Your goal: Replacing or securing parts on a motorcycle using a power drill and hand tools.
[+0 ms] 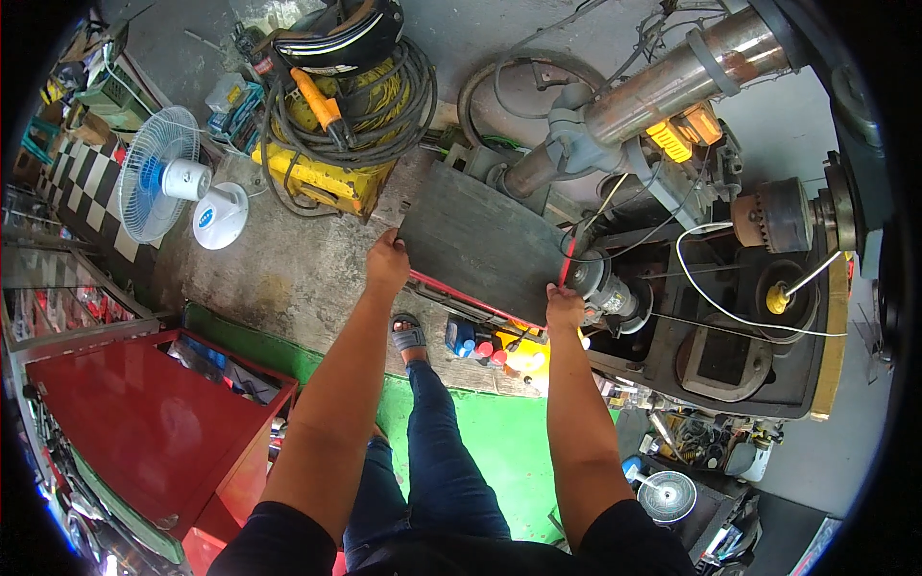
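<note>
A dark rectangular panel [480, 240] with red edges lies level in the middle of the head view. My left hand [387, 259] is closed on its near left corner, and my right hand [565, 307] grips it at the right end. Just beside my right hand is a grey metal machine part with a round flange [615, 300]. A vertical steel column [653, 72] with a grey collar stands beyond the panel. Below the panel's near edge, several colourful bottles and containers [490, 353] show on the floor.
A yellow machine [351, 187] with coiled hose stands at upper left, near a white fan [163, 178]. A red cabinet [144, 432] is at lower left. The machine bed [730, 374] fills the right, with loose cables. My sandalled foot [408, 331] is on the floor below.
</note>
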A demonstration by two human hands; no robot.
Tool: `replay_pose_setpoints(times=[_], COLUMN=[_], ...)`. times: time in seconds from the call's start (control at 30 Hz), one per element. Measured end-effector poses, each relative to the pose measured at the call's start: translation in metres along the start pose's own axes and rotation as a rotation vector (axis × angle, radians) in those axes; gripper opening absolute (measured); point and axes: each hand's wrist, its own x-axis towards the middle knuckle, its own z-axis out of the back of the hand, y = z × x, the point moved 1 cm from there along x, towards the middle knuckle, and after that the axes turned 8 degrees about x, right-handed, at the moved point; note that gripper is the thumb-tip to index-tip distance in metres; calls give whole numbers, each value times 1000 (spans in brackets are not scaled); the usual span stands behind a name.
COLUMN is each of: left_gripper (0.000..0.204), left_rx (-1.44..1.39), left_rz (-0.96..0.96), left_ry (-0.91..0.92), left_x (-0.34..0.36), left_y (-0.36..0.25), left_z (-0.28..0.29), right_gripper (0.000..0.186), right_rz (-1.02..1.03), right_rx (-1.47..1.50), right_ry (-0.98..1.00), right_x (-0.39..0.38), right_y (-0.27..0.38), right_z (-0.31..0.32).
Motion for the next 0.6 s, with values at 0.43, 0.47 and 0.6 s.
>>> replay_pose_setpoints(times=[0.43, 0.47, 0.6], left_gripper=[34, 34, 34], left_rx=[-7, 7, 21], left_rz=[-37, -42, -50], left_ry=[-114, -120, -143], left_x=[-13, -14, -14], left_y=[-15, -16, -20], left_z=[3, 3, 4], right_gripper=[19, 21, 21], right_rz=[128, 181, 112], right_rx=[634, 577, 518], right_ry=[51, 30, -28], right_x=[-11, -11, -21], right_y=[29, 33, 41], right_z=[28, 32, 38])
